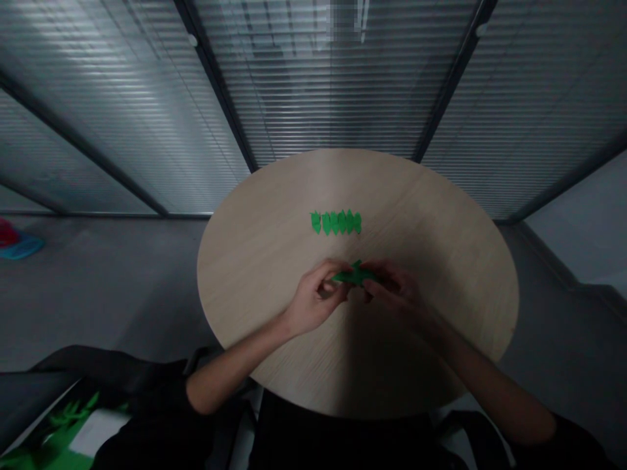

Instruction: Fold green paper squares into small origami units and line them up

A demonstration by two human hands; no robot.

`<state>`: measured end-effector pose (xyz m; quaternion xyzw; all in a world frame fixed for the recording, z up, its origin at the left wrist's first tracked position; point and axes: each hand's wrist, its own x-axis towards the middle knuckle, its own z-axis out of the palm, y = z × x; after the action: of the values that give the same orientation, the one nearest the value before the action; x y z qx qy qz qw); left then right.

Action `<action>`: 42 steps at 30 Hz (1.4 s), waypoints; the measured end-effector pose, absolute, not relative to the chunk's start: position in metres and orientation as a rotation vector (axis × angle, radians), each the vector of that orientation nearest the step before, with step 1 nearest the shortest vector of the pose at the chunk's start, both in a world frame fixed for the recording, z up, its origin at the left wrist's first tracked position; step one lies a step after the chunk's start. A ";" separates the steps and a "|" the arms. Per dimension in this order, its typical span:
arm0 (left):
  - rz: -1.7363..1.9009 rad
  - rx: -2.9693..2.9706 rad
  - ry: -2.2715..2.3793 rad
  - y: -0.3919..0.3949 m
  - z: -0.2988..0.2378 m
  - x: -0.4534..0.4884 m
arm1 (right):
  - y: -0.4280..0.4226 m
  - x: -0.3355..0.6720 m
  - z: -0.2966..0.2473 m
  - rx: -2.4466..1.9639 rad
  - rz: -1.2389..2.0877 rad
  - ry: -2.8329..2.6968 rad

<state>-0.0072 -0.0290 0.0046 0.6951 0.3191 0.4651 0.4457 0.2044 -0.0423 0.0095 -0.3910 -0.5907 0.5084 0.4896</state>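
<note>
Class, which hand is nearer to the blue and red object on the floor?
Left. The left hand is to the right of the blue and red object; the right hand is farther right, past the left hand.

The person is wearing a black top (313, 440), its sleeves (157, 385) ending on the forearms, leaving the left hand (313, 300) and right hand (396, 290) bare.

On the round table (264, 261), a row of paper pieces (336, 222) lies behind the left hand (313, 300) and right hand (394, 290), with another paper piece (355, 275) between them; a glass partition (337, 85) stands beyond the table
</note>
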 end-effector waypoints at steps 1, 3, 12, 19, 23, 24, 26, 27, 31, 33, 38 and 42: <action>1.154 1.696 0.788 -0.029 0.004 -0.007 | -0.043 0.204 0.011 -0.955 1.210 -1.467; 1.162 1.671 0.777 -0.028 0.004 -0.006 | -0.045 0.203 0.013 -0.972 1.154 -1.523; 1.194 1.810 0.814 -0.030 0.001 -0.007 | -0.042 0.203 0.007 -0.975 1.087 -1.528; 1.206 1.733 0.735 -0.030 0.009 -0.004 | -0.043 0.202 0.005 -1.003 1.060 -1.512; 1.187 1.727 0.765 -0.031 0.011 -0.004 | -0.045 0.202 0.008 -0.972 0.990 -1.601; 1.190 1.737 0.771 -0.031 0.010 -0.005 | -0.045 0.202 0.008 -0.962 0.974 -1.626; 1.195 1.763 0.781 -0.031 0.009 -0.005 | -0.044 0.202 0.009 -0.930 0.933 -1.662; 1.196 1.770 0.784 -0.031 0.008 -0.005 | -0.044 0.201 0.009 -0.913 0.905 -1.670; 1.168 1.704 0.772 -0.030 0.002 -0.006 | -0.042 0.200 0.006 -0.867 0.829 -1.641; 1.112 1.625 0.741 -0.030 -0.001 -0.006 | -0.043 0.200 0.005 -0.865 0.788 -1.614; 1.107 1.500 0.669 -0.031 -0.003 -0.004 | -0.045 0.202 0.007 -0.920 0.682 -1.591; 1.189 1.477 0.709 -0.032 -0.002 -0.002 | -0.044 0.202 0.007 -0.950 0.618 -1.614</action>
<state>-0.0022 -0.0317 -0.0018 0.6189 0.2970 0.4980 0.5299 0.2022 -0.0442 0.0070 -0.4017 -0.6826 0.2611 0.5519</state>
